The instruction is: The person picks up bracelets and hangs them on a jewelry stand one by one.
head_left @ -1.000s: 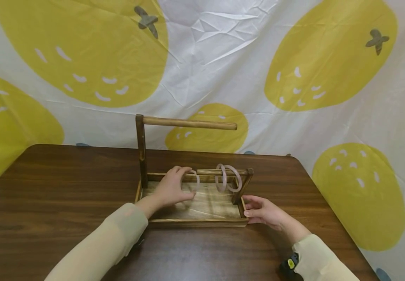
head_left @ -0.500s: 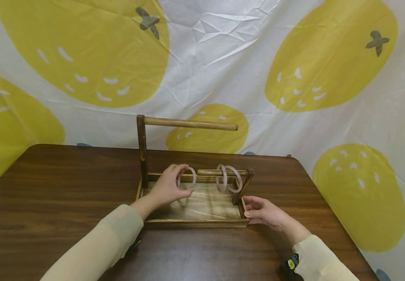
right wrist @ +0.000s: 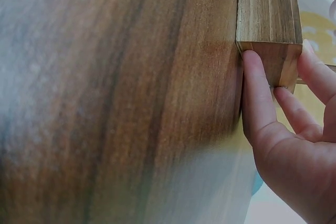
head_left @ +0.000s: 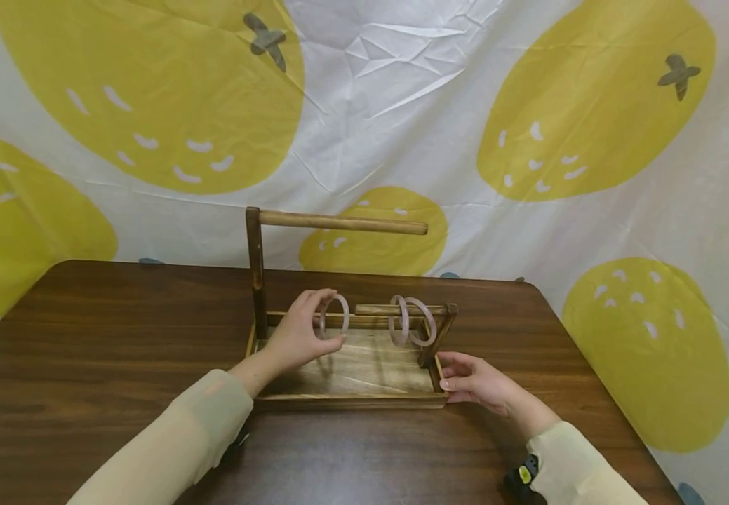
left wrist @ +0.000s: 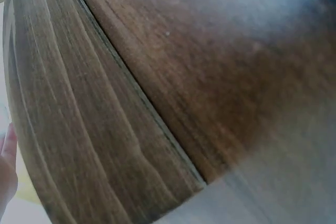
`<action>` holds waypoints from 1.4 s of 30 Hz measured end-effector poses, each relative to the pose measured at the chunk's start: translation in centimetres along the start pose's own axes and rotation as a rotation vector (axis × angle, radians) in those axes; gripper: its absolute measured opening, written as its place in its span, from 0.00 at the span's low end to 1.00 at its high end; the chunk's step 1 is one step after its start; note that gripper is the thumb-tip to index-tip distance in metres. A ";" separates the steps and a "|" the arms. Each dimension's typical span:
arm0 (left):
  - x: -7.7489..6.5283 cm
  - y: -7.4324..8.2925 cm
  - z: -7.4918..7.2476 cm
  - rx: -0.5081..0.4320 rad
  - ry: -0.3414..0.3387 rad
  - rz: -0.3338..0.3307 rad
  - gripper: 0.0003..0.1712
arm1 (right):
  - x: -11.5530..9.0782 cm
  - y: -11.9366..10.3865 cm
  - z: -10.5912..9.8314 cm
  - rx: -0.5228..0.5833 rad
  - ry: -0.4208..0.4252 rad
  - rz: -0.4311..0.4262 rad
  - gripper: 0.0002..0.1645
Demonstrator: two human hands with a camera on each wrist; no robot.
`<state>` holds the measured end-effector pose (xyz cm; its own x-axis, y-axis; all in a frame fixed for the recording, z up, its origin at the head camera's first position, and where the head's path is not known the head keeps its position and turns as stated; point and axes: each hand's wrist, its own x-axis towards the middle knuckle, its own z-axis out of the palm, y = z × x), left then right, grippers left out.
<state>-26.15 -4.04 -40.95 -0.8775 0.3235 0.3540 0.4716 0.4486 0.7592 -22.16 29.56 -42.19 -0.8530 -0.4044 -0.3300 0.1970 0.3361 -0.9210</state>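
Note:
My left hand (head_left: 297, 333) pinches a pale translucent bangle (head_left: 345, 315) between thumb and fingers, above the tray of a wooden bangle rack (head_left: 351, 400). The bangle is off the rods, left of the lower rod's free end. Two similar bangles (head_left: 404, 321) hang on the lower rod (head_left: 373, 308), close to its right post. My right hand (head_left: 480, 382) grips the tray's right end wall at the front corner. In the right wrist view its fingers (right wrist: 257, 85) touch that end. The left wrist view catches only a sliver of the left hand (left wrist: 6, 174), beside the tray's front wall (left wrist: 89, 114).
An upper rod (head_left: 345, 223) extends rightward from the rack's tall left post (head_left: 254, 266), above the left hand. The rack stands on a brown wooden table (head_left: 118, 337). Behind it hangs a white cloth (head_left: 402, 105) printed with yellow fruit.
My left hand has moved a little left with the bangle, away from the lower rod's tip. The right hand and the two hanging bangles stay where they were.

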 end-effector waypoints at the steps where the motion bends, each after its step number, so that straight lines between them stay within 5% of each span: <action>1: 0.0 0.0 0.0 -0.003 0.001 0.003 0.39 | 0.0 0.0 0.0 0.002 0.000 0.000 0.47; 24: -0.1 1.5 0.1 -0.168 0.027 0.132 0.40 | -0.1 -0.1 0.0 0.002 -0.009 0.002 0.48; 42: 0.6 2.4 1.1 -0.214 0.011 0.131 0.39 | -0.2 -0.1 0.0 -0.007 -0.001 0.004 0.48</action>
<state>-25.44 -1.89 -39.55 -0.8116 0.3580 0.4616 0.5531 0.2166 0.8045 -22.05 29.58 -42.01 -0.8519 -0.4036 -0.3337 0.1971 0.3432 -0.9183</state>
